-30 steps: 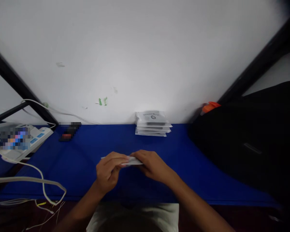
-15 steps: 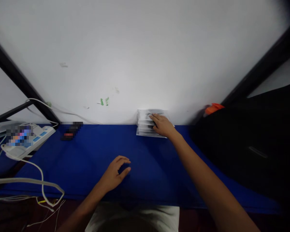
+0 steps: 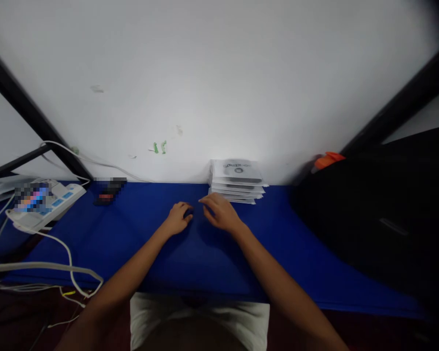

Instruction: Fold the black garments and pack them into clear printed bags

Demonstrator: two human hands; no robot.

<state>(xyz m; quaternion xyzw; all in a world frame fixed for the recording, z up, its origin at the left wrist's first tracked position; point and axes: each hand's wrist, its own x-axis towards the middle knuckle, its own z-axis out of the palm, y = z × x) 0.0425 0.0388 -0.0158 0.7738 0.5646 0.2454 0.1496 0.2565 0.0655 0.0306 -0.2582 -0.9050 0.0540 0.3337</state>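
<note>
A stack of white, flat packets (image 3: pixel 237 178) with dark print on the top one sits against the wall, on the blue table surface (image 3: pixel 142 204). My right hand (image 3: pixel 220 212) is just in front of the stack's left side, fingers apart and pointing left, with nothing in it. To its left, my left hand (image 3: pixel 179 218) hovers over or rests on the blue surface; I cannot tell which. Its fingers are curved and apart, and it holds nothing. A small gap lies between the two hands.
At the left, a white power strip (image 3: pixel 64 200) lies among loose white cables (image 3: pixel 69 268). A dark, partly blurred object (image 3: pixel 109 191) lies near the wall. A large black bag-like shape (image 3: pixel 366 224) covers the right side, with something orange (image 3: pixel 329 160) behind it.
My right hand has left the top of the stack and come down and left, in front of it. My left hand has moved forward, closer to the right hand.
</note>
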